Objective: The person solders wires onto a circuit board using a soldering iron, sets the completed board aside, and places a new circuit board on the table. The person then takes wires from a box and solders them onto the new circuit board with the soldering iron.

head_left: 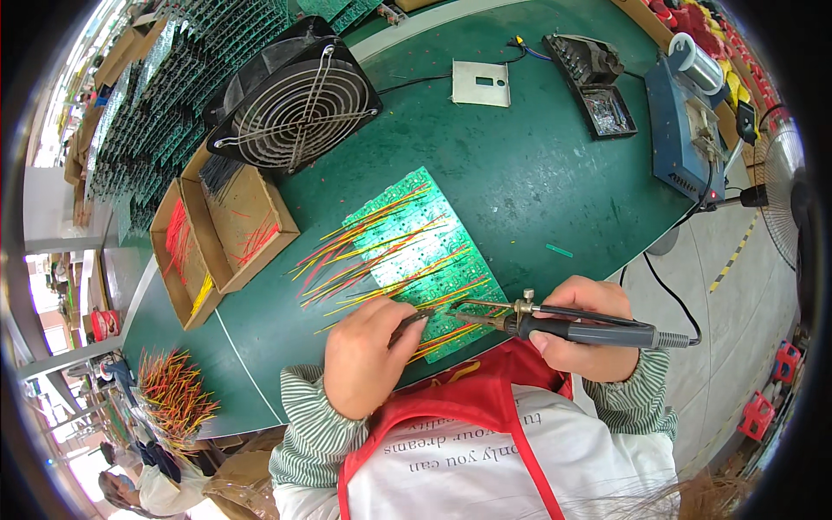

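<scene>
A green circuit board [416,232] lies on the bench in front of me, with rows of red, yellow and black wires [342,270] sticking out past its left side. My right hand [592,328] grips a soldering iron [598,333] that has a thin curved solder feed tube [481,304] fixed to it. The iron's tip is over the board's near part, by the last row of wires. Close to that tip, my left hand [368,351] pinches a slim dark tool [409,322], perhaps tweezers; the fingers partly hide it.
At the left stand a cardboard box [251,227] of cut wires, a black fan [303,117] and a bundle of wires [176,397]. Stacked boards [178,113] fill the far left. A metal plate [481,84], a black tray [607,111] and a blue soldering unit [680,130] with a solder spool [698,68] sit beyond.
</scene>
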A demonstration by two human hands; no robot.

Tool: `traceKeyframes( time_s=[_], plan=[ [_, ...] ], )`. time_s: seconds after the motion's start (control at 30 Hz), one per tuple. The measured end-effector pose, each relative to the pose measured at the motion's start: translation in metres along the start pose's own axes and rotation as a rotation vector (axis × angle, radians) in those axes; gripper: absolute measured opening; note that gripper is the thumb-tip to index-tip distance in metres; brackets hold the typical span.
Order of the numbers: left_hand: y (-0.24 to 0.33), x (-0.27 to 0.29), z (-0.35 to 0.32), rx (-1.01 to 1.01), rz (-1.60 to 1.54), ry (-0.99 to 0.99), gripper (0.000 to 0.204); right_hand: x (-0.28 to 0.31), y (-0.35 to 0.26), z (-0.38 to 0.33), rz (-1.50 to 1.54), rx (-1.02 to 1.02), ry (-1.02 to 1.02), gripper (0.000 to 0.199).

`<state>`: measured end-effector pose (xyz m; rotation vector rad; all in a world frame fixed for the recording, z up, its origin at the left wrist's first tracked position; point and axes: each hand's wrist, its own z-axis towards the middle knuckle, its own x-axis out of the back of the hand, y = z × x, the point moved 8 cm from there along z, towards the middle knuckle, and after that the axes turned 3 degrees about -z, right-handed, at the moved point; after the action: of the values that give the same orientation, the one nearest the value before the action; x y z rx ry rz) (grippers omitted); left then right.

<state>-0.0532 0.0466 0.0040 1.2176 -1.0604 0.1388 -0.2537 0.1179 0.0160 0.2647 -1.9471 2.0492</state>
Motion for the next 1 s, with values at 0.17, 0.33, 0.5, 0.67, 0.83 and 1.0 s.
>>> traceKeyframes(
  time_s=[0.17,0.33,0.5,0.67,0.83,1.0],
  plan=[
    [-0.002,-0.006,0.005,-0.013,-0.027,-0.016,0.012,-0.001,0.005,0.0,0.013,0.002,0.013,0.018],
    [-0.001,-0.007,0.007,-0.022,-0.005,-0.032,0.011,-0.004,0.006,0.003,0.034,-0.007,-0.003,0.018],
    [-0.003,-0.007,0.007,-0.017,-0.015,-0.039,0.012,-0.005,0.005,0.004,0.025,0.005,-0.029,0.018],
    [-0.003,-0.006,0.006,-0.029,-0.009,-0.038,0.012,0.002,0.001,0.002,0.021,0.021,-0.004,0.018],
    [-0.003,0.014,0.003,0.01,-0.014,-0.02,0.011,0.007,0.003,-0.001,-0.016,0.025,-0.002,0.019],
    [0.004,0.054,0.003,0.099,0.293,0.262,0.009,0.014,0.008,-0.006,-0.011,-0.015,0.023,0.02]
  ],
)
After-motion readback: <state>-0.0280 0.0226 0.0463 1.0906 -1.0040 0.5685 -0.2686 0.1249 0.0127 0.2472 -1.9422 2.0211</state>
